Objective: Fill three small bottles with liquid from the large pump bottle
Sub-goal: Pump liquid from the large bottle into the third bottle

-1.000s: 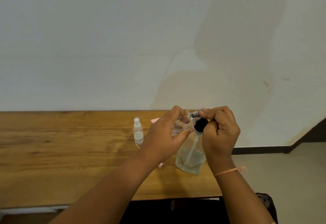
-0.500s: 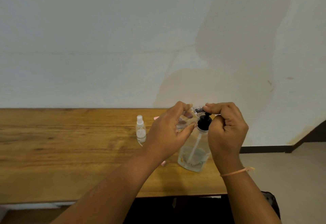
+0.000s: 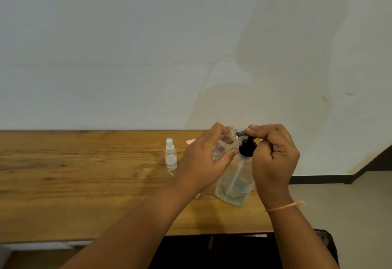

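Wrapped around a small clear bottle (image 3: 225,145), the left hand (image 3: 203,162) holds it tilted with its open neck up against the spout of the black pump head (image 3: 247,145). The right hand (image 3: 273,156) is curled closed over the top of that pump, thumb and fingers bearing on the plunger. The large pump bottle (image 3: 235,186) stands on the wooden table (image 3: 84,184) near its right end, between the two hands, with only a shallow pool of liquid at its base around the dip tube.

To do this step well, the mouth of the small bottle should stay snug under the nozzle through each full stroke, with the press going straight down so the tall bottle does not tip. Slow strokes look wise, since the low level may make the pump spit air.

Further left, well apart from the hands, a small spray bottle (image 3: 171,156) stands upright with its cap on. A pink object (image 3: 191,141) peeks out behind the left hand; I cannot tell what it is.
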`<state>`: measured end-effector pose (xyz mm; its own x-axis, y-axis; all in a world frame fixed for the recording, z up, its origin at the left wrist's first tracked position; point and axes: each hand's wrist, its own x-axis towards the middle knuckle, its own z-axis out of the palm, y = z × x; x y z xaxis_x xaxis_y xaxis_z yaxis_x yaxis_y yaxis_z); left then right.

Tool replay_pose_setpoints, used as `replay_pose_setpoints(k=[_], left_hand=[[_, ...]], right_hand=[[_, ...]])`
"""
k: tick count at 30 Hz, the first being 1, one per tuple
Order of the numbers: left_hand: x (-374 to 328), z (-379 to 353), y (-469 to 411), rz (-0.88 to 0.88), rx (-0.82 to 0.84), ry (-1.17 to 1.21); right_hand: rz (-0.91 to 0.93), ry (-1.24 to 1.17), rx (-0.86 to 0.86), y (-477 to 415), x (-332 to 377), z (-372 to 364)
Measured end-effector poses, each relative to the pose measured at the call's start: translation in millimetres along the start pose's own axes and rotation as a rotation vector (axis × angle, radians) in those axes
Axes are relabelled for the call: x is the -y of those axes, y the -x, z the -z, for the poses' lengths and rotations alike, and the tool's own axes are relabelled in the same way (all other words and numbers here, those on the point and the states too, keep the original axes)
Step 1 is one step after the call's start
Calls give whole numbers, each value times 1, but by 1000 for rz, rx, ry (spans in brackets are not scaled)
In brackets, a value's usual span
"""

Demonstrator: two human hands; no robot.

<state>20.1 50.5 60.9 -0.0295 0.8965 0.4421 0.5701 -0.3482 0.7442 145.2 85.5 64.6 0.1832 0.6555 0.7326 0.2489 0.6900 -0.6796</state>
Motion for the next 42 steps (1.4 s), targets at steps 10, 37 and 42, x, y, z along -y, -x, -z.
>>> replay_pose_setpoints(k=[10, 37, 42], left_hand=[[1, -2, -5, 69, 63, -40], [0, -1, -1, 51, 56, -22], [-3, 2, -3, 50, 53, -15]], right_hand=[[40, 70, 0, 1, -16, -3], [-37, -19, 42, 4, -4, 1], [-21, -13, 63, -5, -4, 5]])
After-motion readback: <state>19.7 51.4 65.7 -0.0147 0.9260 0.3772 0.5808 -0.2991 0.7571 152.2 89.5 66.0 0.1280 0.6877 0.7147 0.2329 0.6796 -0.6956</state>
